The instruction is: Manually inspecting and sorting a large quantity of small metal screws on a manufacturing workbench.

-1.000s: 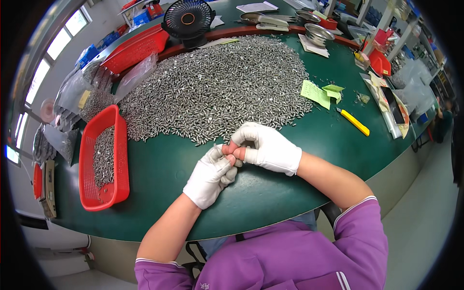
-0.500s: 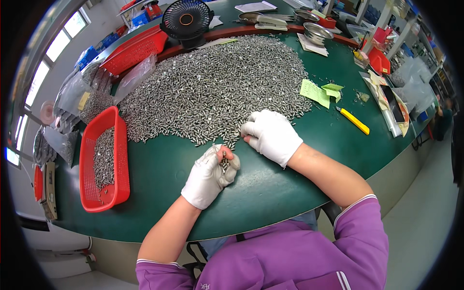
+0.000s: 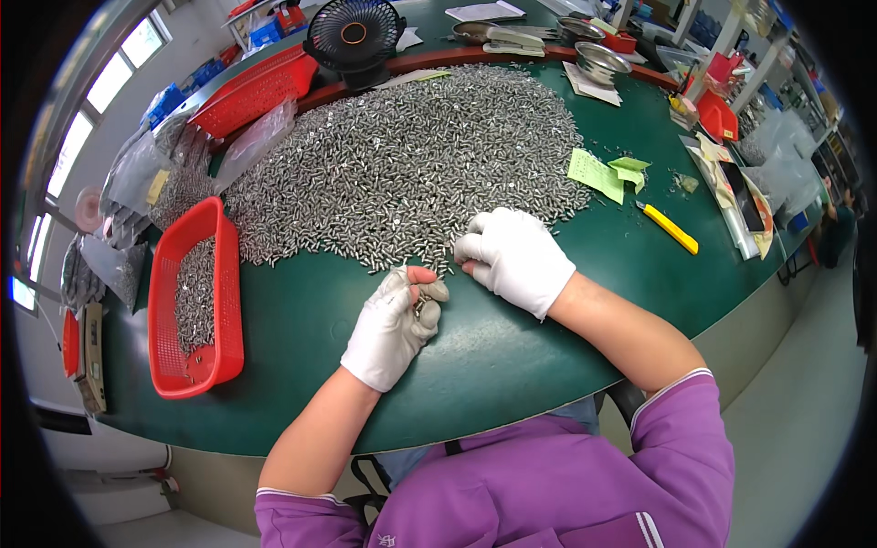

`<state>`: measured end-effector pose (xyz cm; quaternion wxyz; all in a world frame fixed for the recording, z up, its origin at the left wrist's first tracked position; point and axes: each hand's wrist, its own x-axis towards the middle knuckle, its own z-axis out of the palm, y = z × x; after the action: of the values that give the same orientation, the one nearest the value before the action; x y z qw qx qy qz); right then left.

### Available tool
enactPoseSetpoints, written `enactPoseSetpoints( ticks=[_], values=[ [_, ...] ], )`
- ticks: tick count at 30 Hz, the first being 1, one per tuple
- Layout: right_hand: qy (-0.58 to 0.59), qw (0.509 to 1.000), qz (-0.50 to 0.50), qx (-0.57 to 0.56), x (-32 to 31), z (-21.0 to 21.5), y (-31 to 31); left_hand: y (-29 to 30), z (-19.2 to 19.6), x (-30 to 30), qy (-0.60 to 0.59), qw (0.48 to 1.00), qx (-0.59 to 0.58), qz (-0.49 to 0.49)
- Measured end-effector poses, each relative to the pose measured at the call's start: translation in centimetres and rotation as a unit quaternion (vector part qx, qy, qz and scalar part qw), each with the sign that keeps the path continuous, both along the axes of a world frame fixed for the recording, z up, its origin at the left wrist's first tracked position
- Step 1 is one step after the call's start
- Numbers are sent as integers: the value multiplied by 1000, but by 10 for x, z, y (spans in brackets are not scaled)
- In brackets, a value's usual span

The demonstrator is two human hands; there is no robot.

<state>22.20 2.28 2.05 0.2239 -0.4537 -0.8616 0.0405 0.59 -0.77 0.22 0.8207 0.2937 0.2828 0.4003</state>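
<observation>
My white-gloved left hand [image 3: 391,327] cups small silver metal pins [image 3: 422,297]; my right hand [image 3: 513,258], fingers curled, rakes the heap's [image 3: 402,164] near edge just beyond.

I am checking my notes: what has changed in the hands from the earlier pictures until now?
The right hand left the left hand and moved up to the edge of the heap of metal pieces, now touching it. The left hand stayed, holding a few pieces. The red basket did not move.
</observation>
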Motion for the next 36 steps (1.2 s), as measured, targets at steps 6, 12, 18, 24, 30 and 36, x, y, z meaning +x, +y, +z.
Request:
enactPoseSetpoints(
  ticks=[6, 12, 18, 24, 30, 36],
  values=[
    [-11, 999, -16, -33, -1, -3, 0, 2, -2, 0, -6, 1000, -13, -5],
    [77, 995, 52, -18, -6, 2, -4, 0, 6, 3, 73, 996, -6, -43],
    [148, 980, 129, -15, -9, 5, -6, -1, 8, 2, 103, 993, 1, -53],
    [123, 988, 94, 3, -7, 3, -2, 0, 7, 2, 93, 994, -8, -48],
    [18, 996, 82, 17, 1, -8, 7, -1, 14, 3, 112, 993, -13, -37],
    [-53, 994, 84, 34, -5, 0, 7, 0, 14, 2, 92, 995, -4, -45]
  ],
)
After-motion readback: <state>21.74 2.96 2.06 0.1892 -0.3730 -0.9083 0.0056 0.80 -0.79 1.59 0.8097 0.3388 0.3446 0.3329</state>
